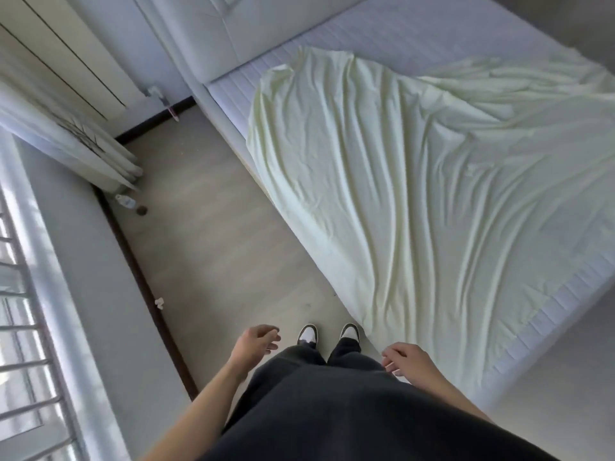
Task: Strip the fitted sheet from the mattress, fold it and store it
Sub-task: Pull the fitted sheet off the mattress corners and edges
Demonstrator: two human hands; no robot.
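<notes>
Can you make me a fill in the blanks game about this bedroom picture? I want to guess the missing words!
1. The pale sheet lies loose and wrinkled on top of the ____.
2. Both hands, the left hand and the right hand, are holding ____.
3. The person stands on the floor wearing dark trousers and two ____.
4. The small bottle on the floor sits near the bottom of the ____.

Missing words: mattress; nothing; shoes; curtain

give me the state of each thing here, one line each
fitted sheet: off its corners, lying loose and wrinkled on the mattress, unfolded
mattress: bare at the head end and the near edge
left hand: open, holding nothing
right hand: open, holding nothing, clear of the sheet
curtain: drawn aside, bunched
</notes>
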